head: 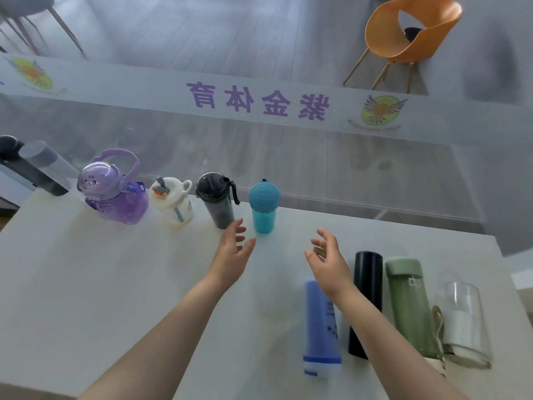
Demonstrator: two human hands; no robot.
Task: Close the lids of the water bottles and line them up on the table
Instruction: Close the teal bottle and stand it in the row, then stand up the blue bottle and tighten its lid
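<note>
Along the far edge of the white table (115, 284) stands a row of bottles: a grey clear one (47, 168), a purple one with a handle (115, 192), a cream one (173, 203), a dark grey one (215, 200) and a teal one (264, 207) with its lid down. My left hand (233, 249) hovers open just in front of the teal bottle, not touching it. My right hand (328, 258) is open too, a little to the right. Near the right front stand a blue bottle (318, 327), a black bottle (366, 301), a green bottle (409, 304) and a clear one (464, 319).
Behind the table runs a glass wall with a white banner (259, 99) bearing purple characters. An orange chair (409, 36) stands on the floor beyond it. The table's right edge lies just past the clear bottle.
</note>
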